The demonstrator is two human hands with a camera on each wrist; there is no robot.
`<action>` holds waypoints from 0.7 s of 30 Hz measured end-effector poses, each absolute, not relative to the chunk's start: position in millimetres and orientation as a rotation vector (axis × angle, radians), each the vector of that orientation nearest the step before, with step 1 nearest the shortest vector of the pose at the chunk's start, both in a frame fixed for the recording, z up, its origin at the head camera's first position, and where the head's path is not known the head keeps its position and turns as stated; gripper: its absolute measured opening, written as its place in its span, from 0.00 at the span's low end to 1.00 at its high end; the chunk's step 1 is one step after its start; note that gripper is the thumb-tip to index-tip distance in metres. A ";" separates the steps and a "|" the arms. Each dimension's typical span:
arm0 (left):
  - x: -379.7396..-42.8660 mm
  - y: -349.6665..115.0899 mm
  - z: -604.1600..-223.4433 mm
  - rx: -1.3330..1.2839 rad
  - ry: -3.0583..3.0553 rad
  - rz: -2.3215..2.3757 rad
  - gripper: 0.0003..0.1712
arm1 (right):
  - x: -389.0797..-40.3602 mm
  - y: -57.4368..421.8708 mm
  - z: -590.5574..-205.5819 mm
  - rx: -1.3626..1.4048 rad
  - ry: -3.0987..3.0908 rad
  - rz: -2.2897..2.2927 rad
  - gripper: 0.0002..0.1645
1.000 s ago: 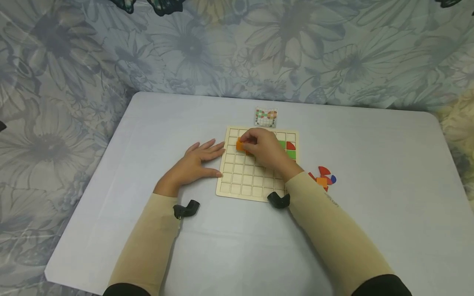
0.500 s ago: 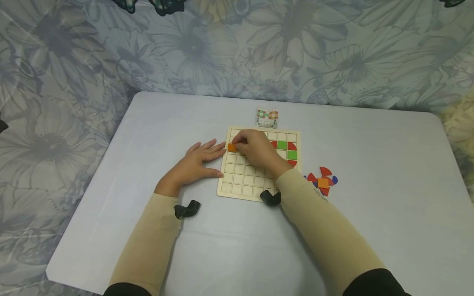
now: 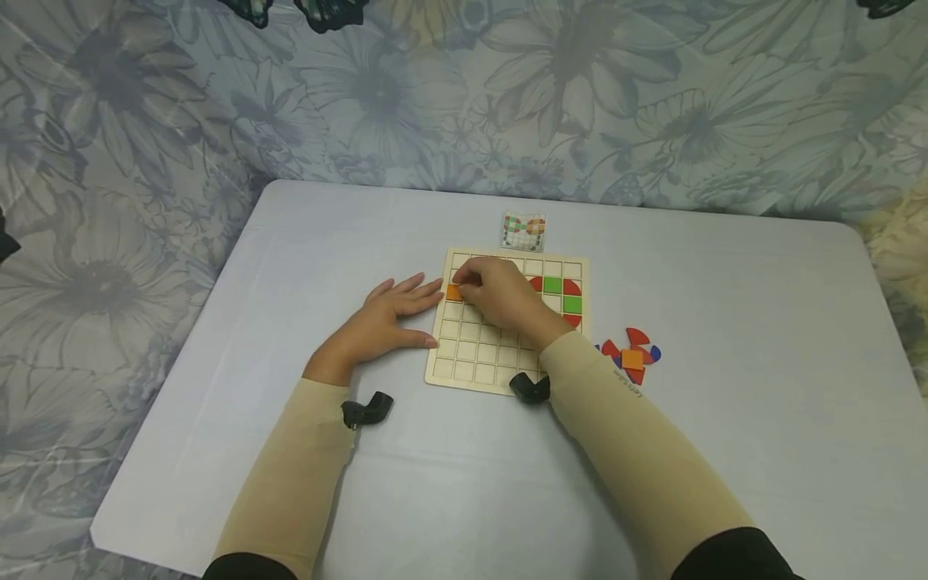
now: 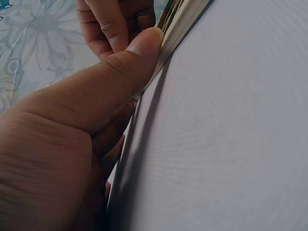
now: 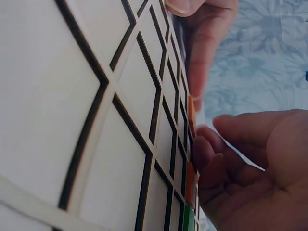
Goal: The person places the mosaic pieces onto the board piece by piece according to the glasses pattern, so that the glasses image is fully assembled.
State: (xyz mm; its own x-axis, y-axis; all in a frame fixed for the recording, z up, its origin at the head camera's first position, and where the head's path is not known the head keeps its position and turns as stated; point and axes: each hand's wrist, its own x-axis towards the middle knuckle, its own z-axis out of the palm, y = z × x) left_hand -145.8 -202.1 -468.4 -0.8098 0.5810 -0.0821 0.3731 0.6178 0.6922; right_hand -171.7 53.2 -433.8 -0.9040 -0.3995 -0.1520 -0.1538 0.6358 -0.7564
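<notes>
A wooden grid board [image 3: 474, 372] lies on the white table. My left hand [image 3: 380, 318] is spread beside its left edge, with fingertips and thumb against the edge. An orange square tile [image 3: 453, 292] lies in a cell of the leftmost column. The curled fingers and thumb of my right hand [image 3: 500, 294] are at that tile's right corner, partly covering it. The right wrist view shows the orange tile [image 5: 192, 115] low in the grid, my right fingertips [image 5: 203, 144] against its near end. Green squares [image 3: 553, 285] and red quarter-round tiles [image 3: 571, 287] sit at the board's right; my right hand hides others.
Right of the board lies a loose pile of red pieces [image 3: 637, 336], blue pieces [image 3: 656, 354] and an orange square [image 3: 632, 359]. A small pattern card [image 3: 524, 232] lies behind the board. Floral cloth [image 3: 565, 105] hangs behind the table.
My right hand has carried the orange square tile left to the board's leftmost column, where it has settled slightly lower. My left hand has stayed at the edge.
</notes>
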 end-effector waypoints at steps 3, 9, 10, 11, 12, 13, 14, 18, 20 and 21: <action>-145.6 -201.8 -468.0 0.775 2.545 0.990 0.50 | -170.4 56.1 -433.7 -0.433 2.532 -1.179 0.11; -145.2 -201.4 -467.8 0.765 2.550 0.977 0.50 | -166.4 69.1 -430.6 -0.395 2.442 -1.348 0.25; -145.1 -201.3 -467.9 0.763 2.550 0.975 0.50 | -165.8 72.1 -430.0 -0.390 2.424 -1.382 0.28; -145.1 -201.3 -468.1 0.762 2.550 0.976 0.50 | -165.0 75.2 -429.1 -0.384 2.402 -1.419 0.31; -145.2 -201.0 -467.9 0.759 2.549 0.978 0.50 | -164.1 78.3 -427.9 -0.381 2.382 -1.453 0.33; -145.2 -200.7 -467.8 0.758 2.548 0.980 0.50 | -163.2 81.3 -426.7 -0.378 2.361 -1.486 0.35; -145.1 -200.6 -467.9 0.758 2.547 0.980 0.50 | -162.3 84.3 -425.6 -0.377 2.334 -1.522 0.36; -145.1 -200.1 -468.1 0.750 2.547 0.982 0.50 | -157.8 97.4 -419.7 -0.392 2.237 -1.630 0.39; -145.0 -199.8 -468.4 0.748 2.546 0.979 0.50 | -155.5 105.0 -417.5 -0.406 2.206 -1.661 0.41; -144.9 -199.8 -468.6 0.745 2.546 0.977 0.50 | -154.3 109.4 -416.6 -0.417 2.203 -1.664 0.42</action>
